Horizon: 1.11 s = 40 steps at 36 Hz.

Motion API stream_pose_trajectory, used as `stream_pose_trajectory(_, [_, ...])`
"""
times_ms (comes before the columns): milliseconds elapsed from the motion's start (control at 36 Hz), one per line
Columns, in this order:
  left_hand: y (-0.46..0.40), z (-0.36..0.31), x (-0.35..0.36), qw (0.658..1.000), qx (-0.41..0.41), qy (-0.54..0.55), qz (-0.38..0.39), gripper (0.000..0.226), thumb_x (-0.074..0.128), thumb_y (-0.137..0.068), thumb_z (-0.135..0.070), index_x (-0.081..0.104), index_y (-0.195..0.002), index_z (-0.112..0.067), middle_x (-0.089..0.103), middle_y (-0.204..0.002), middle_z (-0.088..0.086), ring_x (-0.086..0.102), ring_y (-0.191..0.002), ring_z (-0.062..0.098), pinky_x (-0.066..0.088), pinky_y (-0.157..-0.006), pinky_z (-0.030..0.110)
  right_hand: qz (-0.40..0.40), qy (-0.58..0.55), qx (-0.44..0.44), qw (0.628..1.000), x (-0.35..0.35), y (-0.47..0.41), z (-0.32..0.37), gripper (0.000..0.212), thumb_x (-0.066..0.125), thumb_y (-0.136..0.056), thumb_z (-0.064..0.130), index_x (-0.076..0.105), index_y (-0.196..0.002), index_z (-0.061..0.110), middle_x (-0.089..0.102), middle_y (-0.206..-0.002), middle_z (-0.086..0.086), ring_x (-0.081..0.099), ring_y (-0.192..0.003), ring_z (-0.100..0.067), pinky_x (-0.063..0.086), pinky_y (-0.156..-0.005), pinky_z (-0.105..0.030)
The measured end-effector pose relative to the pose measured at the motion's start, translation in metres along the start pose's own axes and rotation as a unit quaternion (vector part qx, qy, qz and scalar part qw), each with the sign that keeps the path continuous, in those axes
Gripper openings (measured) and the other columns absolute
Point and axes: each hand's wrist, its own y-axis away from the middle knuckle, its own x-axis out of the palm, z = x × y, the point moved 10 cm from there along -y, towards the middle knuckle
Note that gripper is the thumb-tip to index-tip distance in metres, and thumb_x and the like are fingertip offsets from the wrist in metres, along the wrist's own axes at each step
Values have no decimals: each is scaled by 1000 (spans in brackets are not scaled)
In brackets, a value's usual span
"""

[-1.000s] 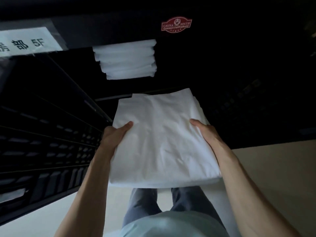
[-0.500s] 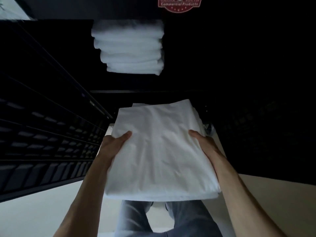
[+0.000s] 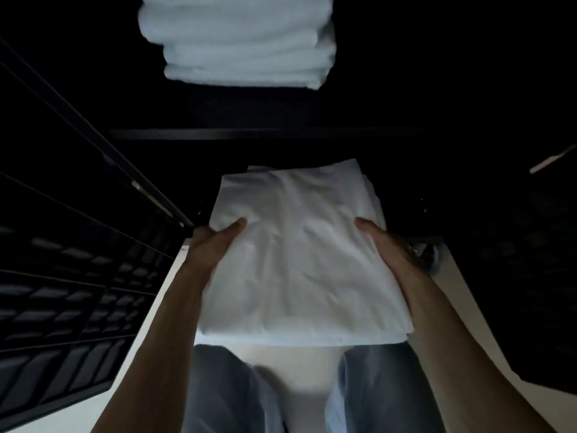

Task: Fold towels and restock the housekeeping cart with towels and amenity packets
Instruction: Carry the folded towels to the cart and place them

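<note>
Pale floor [image 3: 150, 348] below, dim light, most of the surroundings black. Nearest the camera: the person's legs in blue-grey trousers [image 3: 231, 398], seen from above, floor showing between them.

Just beyond the legs, both bare forearms reach forward. They carry a folded white towel [image 3: 296, 260], several layers thick, held flat and roughly level above the floor. Near edge shows the stacked folds; top face is lightly creased.

Left hand [image 3: 215, 242] grips the towel's left edge: thumb lies on top, pressing into the cloth, the other fingers go under and are hidden. Right hand [image 3: 374, 239] grips the right edge the same way, thumb on top, fingers out of sight beneath. Both hands sit toward the far half of the towel.

Left of the arms, a dark slatted or gridded panel [image 3: 62, 307] runs from near to far, with a thin angled rail [image 3: 125, 170] above it. Right of the right wrist, a small wheel [image 3: 432, 256] is partly visible against the floor.

Farther on, the black body of the housekeeping cart [image 3: 437, 89]; a dark horizontal shelf edge [image 3: 249, 134] crosses just past the towel's far end. The held towel's far edge sits below that shelf edge in view; whether it touches anything inside cannot be told.

Farthest, above the shelf edge: a stack of folded white towels [image 3: 240, 42] on the cart, slightly blurred, cut off by the top of the view.
</note>
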Motion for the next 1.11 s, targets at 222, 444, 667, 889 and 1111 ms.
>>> stream_pose_trajectory(222, [-90,60,16,999,30,12,-32,55,90,-68,-42,74,-108,-8,77,-101,3,74,-94,21,57,-95,44,-18,-17,-49,998,38,-106,-16,97,76,-72,60,40,-148,13,51,-144,-8,55,-116,-25,39,-87,-30])
stream_pose_trajectory(444, [-164,68,29,992,107,34,-52,38,86,-75,-35,74,-102,-11,77,-98,2,75,-89,16,59,-82,32,-25,-45,-140,989,75,-179,-4,81,76,-78,51,49,-143,13,59,-120,-2,56,-82,-12,43,-74,-21])
stream_pose_trajectory(667, [-238,5,40,975,220,-4,-40,53,81,-80,-42,66,-121,-12,72,-105,-5,71,-86,3,55,-70,17,0,-72,-209,975,105,-229,56,92,75,-73,60,44,-147,16,57,-136,-3,60,-104,-19,48,-86,-28])
stream_pose_trajectory(889, [-275,-25,38,968,247,51,5,37,78,-85,-39,67,-112,-18,76,-90,-16,72,-78,-3,54,-58,12,9,-71,-245,967,126,-246,116,94,79,-71,58,41,-149,19,58,-121,4,60,-87,-8,46,-61,-19])
stream_pose_trajectory(1111, [-331,1,49,983,182,22,5,60,70,-91,-34,52,-141,-7,59,-138,11,60,-123,25,49,-106,44,67,-74,-180,979,162,-297,98,85,79,-73,54,49,-144,17,64,-128,-6,65,-110,-25,55,-92,-38])
